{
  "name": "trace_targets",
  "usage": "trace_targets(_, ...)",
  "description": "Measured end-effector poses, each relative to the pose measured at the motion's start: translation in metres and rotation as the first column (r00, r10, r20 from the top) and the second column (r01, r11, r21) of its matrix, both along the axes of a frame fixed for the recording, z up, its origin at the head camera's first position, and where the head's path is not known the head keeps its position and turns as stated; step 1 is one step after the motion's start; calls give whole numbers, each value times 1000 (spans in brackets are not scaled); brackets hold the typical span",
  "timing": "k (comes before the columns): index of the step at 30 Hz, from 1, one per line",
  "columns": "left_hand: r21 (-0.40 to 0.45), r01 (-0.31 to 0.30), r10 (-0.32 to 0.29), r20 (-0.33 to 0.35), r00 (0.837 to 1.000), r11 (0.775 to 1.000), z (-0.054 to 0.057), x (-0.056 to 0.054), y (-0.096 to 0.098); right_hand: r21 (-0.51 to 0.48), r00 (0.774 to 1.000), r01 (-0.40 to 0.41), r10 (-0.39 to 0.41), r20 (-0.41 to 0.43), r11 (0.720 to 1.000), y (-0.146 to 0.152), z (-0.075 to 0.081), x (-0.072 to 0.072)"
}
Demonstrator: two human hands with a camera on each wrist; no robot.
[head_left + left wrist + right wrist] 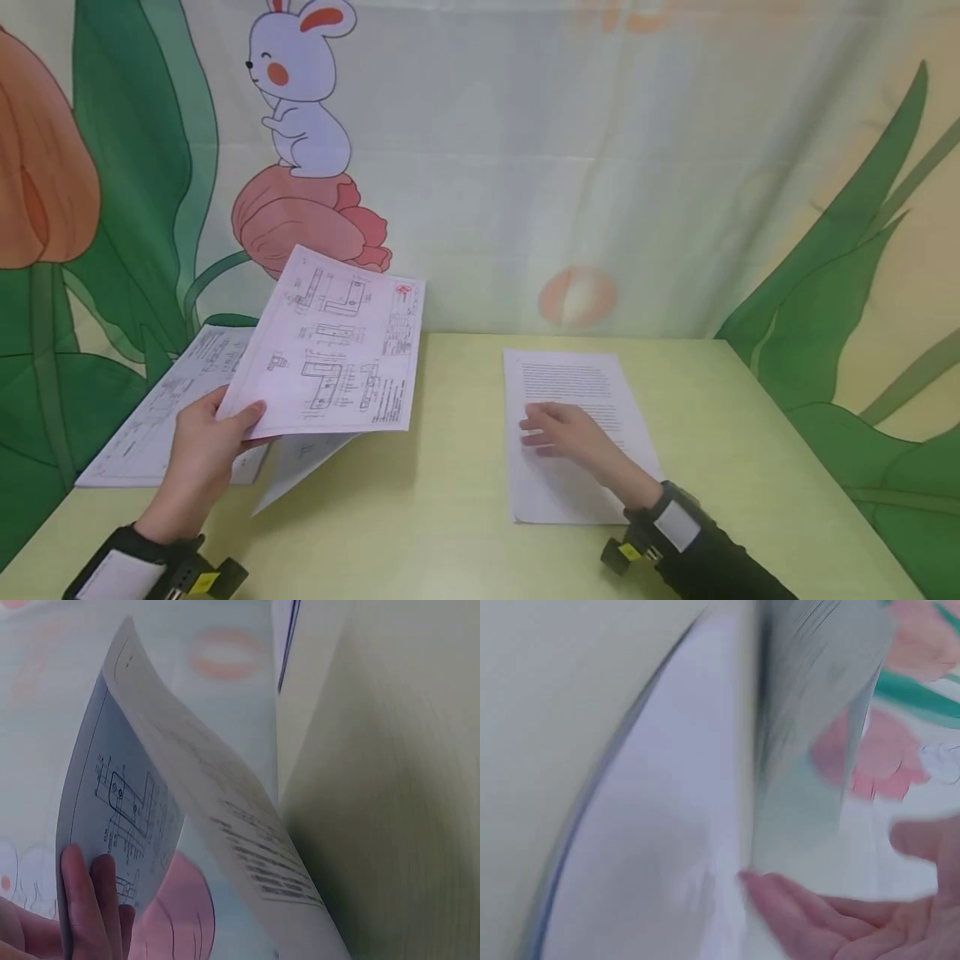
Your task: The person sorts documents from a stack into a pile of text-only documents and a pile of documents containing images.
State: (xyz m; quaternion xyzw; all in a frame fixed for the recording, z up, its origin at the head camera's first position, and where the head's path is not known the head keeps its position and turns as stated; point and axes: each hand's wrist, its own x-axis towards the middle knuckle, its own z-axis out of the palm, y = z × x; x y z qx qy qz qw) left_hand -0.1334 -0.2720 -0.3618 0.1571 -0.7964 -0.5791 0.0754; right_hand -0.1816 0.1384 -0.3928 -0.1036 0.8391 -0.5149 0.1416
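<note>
My left hand (206, 446) grips printed sheets at their lower left corner, thumb on the front and fingers behind. The top drawing sheet (330, 358) carries black technical drawings and a small red mark. Below it another sheet (300, 471) hangs loose; in the left wrist view this hanging sheet (202, 780) splays away from the one between my fingers (82, 907). My right hand (566, 433) is over a paper stack (562, 500) topped with lines of printed text. In the right wrist view, its fingers (810, 915) are extended with nothing between them and the thumb.
At the left edge of the pale yellow table (450, 550) lies another stack of drawing sheets (157, 417), partly covered by the raised sheets. Behind the table hangs a curtain (480, 167) with a rabbit, tulips and leaves. A camera band (667, 525) is on each wrist.
</note>
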Motion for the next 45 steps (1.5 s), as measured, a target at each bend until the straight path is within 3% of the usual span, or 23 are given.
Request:
trace_targets(2, 26, 18, -18, -7, 1000, 999, 0, -1, 13, -199, 988, -15, 44, 146, 980, -15, 2, -2)
trace_targets(5, 66, 56, -56, -3, 998, 996, 1, -1, 32, -374, 950, -8, 124, 287, 927, -35, 6, -5)
trace_targets(8, 94, 95, -95, -3, 995, 991, 0, -1, 49, -438, 932, 41, 124, 342, 898, -49, 10, -6)
trace_targets(10, 108, 112, -112, -5, 994, 988, -3, -2, 60, -444, 936, 83, 83, 341, 892, -54, 11, -8)
trace_targets(15, 134, 122, -122, -12, 993, 983, -15, -4, 79, -359, 952, 170, -59, 299, 918, -53, 8, -11)
trace_targets(20, 122, 126, -128, 11, 992, 984, -26, -3, 89, -232, 956, 196, -132, 263, 953, -45, 0, -11)
trace_targets(24, 18, 158, -158, 38, 987, 987, -33, 0, 95, -88, 967, 187, -168, 194, 978, -40, -6, -10)
trace_targets(27, -78, 193, -189, 57, 980, 978, -39, 3, 98, 14, 969, 201, -201, 146, 980, -38, -10, -8)
trace_targets(35, -230, 243, -227, 94, 969, 942, -47, 9, 102, 125, 976, 202, -210, 55, 971, -35, -19, -5)
trace_targets(38, -300, 272, -250, 110, 962, 914, -48, 11, 102, 145, 980, 192, -197, 21, 971, -33, -21, -4)
trace_targets(45, -502, 338, -318, 129, 939, 796, -45, 17, 100, 136, 983, 182, -185, 12, 974, -31, -20, -2)
